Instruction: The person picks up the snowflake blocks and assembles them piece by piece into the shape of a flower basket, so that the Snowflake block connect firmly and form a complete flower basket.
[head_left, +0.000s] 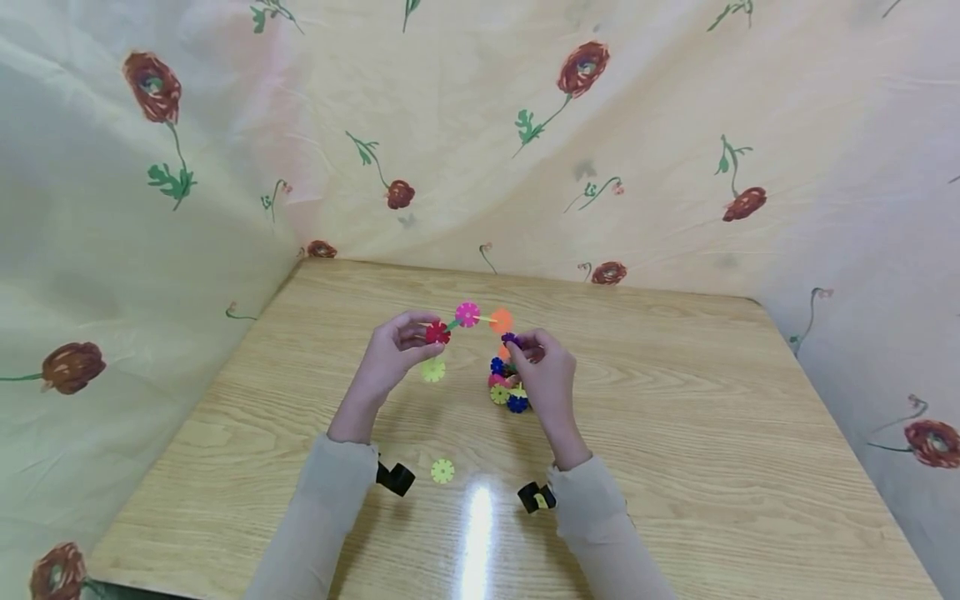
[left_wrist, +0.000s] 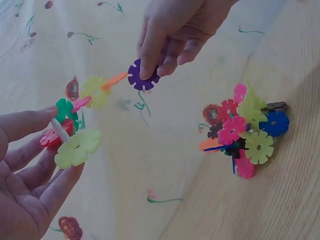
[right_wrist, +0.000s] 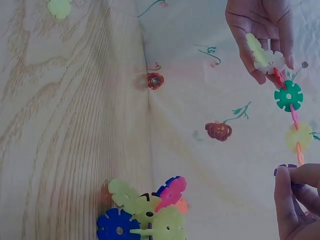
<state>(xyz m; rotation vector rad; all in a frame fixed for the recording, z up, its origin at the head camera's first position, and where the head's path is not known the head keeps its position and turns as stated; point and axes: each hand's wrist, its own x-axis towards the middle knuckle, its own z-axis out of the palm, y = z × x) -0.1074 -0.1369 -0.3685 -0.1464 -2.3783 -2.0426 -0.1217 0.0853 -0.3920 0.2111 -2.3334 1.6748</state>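
A chain of notched plastic snowflake discs hangs between my two hands, above the table. My left hand pinches its left end between thumb and fingers, near a red disc and a white disc. A pale lime disc slots into that end. Along the chain follow a green disc, a pink disc, a yellow disc and an orange disc. At the right end, my right hand pinches a purple disc between thumb and fingertips.
A cluster of joined discs in mixed colours stands on the wooden table, below my right hand. One loose lime disc lies nearer to me, between the forearms. A flowered cloth encloses the table's back and sides.
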